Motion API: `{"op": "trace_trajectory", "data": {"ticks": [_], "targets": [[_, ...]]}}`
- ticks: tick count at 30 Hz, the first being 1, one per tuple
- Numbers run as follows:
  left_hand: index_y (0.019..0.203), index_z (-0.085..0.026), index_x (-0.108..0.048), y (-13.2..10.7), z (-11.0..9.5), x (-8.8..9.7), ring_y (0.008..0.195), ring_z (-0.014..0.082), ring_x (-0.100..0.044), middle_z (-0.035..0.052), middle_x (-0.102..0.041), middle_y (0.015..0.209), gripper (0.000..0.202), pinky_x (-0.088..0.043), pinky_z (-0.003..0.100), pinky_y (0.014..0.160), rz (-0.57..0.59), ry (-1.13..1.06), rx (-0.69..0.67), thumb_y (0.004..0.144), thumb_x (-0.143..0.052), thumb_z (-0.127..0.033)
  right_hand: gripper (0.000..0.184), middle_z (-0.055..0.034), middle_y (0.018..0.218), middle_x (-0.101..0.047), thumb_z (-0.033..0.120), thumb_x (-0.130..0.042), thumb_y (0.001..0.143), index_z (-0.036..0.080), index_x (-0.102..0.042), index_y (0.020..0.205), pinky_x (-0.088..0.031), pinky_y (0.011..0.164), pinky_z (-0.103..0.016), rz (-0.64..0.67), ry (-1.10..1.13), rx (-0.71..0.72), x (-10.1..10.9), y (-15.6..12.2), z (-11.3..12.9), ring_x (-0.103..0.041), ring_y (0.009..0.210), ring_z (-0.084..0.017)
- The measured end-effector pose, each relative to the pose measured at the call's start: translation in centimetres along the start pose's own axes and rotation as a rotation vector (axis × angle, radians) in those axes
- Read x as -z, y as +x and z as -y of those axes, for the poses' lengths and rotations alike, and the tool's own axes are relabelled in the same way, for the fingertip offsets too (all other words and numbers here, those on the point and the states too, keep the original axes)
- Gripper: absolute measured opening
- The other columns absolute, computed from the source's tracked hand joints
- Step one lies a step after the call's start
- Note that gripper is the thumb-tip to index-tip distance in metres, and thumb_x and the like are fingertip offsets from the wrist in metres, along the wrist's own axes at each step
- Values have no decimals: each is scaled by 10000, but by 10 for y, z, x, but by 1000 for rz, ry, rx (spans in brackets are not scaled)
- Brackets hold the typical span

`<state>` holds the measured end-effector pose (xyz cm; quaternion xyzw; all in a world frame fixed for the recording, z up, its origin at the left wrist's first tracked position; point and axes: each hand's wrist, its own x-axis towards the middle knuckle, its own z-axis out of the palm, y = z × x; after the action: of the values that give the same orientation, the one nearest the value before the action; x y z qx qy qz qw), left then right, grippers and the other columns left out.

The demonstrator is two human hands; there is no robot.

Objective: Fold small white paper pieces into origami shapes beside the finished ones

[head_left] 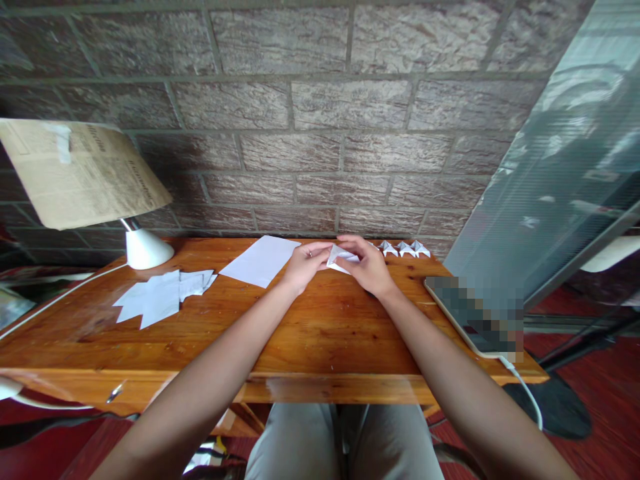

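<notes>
A small piece of folded white paper (338, 255) is held between my two hands, just above the back part of the wooden desk. My left hand (306, 264) pinches its left side. Around its right side curl the fingers of my right hand (369, 267), with the thumb in front. Part of the paper is hidden by the fingers. To the left of my left hand lies a flat white sheet (262, 260). Several small folded paper pieces (406, 249) stand in a row by the wall, right of my right hand.
A lamp (147, 248) with a newsprint shade stands at the left, its white cord trailing over the desk (320, 333). Near it lie loose white papers (160, 297). At the right edge rests a tablet (470, 317) with a white cable. A brick wall (320, 160) closes off the back.
</notes>
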<state>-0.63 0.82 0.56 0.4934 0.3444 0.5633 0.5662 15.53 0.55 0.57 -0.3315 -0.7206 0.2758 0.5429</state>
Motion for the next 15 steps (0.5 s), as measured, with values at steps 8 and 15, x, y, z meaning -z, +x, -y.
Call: {"op": "trace_trajectory", "data": {"ticks": [8, 15], "targets": [[946, -148, -729, 2, -1, 3, 870, 195, -672, 89, -726, 941, 421, -512, 357, 842, 76, -40, 12, 646, -796, -437, 285, -45, 1009, -728, 351, -726, 735, 216, -704, 985, -496, 918, -382, 16, 41, -13, 1, 1, 4, -674, 927, -209], [939, -155, -738, 2, 0, 2, 854, 196, -672, 92, -728, 937, 433, -517, 363, 834, 92, -35, 16, 623, -813, -442, 213, -38, 1042, -729, 295, -657, 777, 227, -715, 970, -500, 925, -376, -12, 37, -14, 1, 0, 3, -672, 961, -207]]}}
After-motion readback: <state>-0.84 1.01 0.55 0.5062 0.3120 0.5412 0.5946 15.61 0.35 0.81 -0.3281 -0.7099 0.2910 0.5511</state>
